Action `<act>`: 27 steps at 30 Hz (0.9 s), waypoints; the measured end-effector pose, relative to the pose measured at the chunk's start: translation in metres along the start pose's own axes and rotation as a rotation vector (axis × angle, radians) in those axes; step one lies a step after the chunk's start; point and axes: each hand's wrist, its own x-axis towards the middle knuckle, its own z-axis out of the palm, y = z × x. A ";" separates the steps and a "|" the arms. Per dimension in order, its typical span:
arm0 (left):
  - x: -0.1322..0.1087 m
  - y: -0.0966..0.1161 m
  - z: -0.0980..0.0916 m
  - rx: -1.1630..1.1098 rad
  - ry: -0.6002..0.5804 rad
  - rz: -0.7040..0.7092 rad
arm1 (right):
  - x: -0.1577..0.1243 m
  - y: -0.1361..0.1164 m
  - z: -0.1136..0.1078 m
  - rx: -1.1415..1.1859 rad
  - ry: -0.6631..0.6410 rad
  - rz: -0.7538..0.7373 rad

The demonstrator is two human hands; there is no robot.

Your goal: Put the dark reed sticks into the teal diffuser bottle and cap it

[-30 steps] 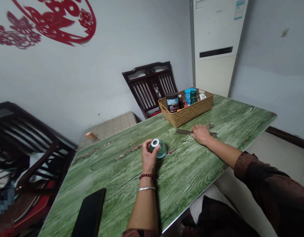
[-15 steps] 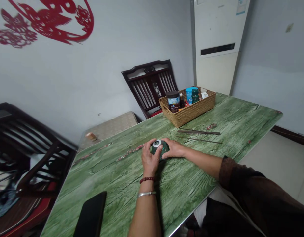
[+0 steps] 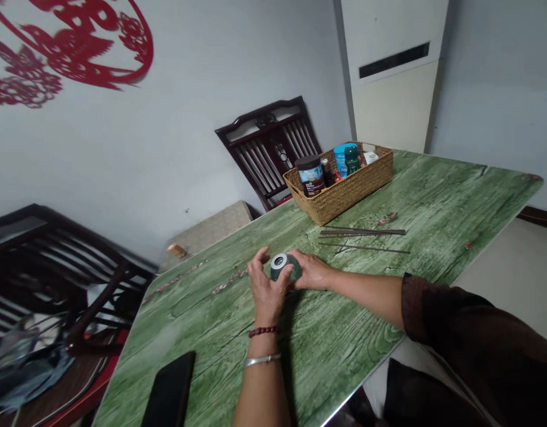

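"What lay nearest you?"

"A flat black phone (image 3: 169,391), on the green wood-grain table (image 3: 455,201). Past it, my left hand (image 3: 266,284) and right hand (image 3: 313,271) clasped a small round green glass jar (image 3: 291,268) between them, its silver-ringed top showing."

"Lifted?"

"It seemed to sit on the table, though my fingers hid its base."

"Further off?"

"Long thin dark chopsticks (image 3: 362,232), then a woven wicker basket (image 3: 339,198)."
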 end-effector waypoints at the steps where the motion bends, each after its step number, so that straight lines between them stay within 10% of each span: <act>1: 0.000 0.002 -0.002 0.003 -0.006 -0.006 | -0.001 0.000 0.000 0.001 0.004 -0.006; 6: -0.003 0.005 -0.011 -0.233 -0.229 -0.065 | -0.002 0.003 0.000 0.005 0.006 -0.014; 20: -0.004 0.007 -0.011 0.014 -0.058 -0.072 | -0.004 0.004 0.003 -0.018 0.003 -0.046; 27: -0.004 0.009 -0.014 -0.150 -0.197 -0.033 | -0.005 0.001 0.000 -0.016 -0.016 -0.018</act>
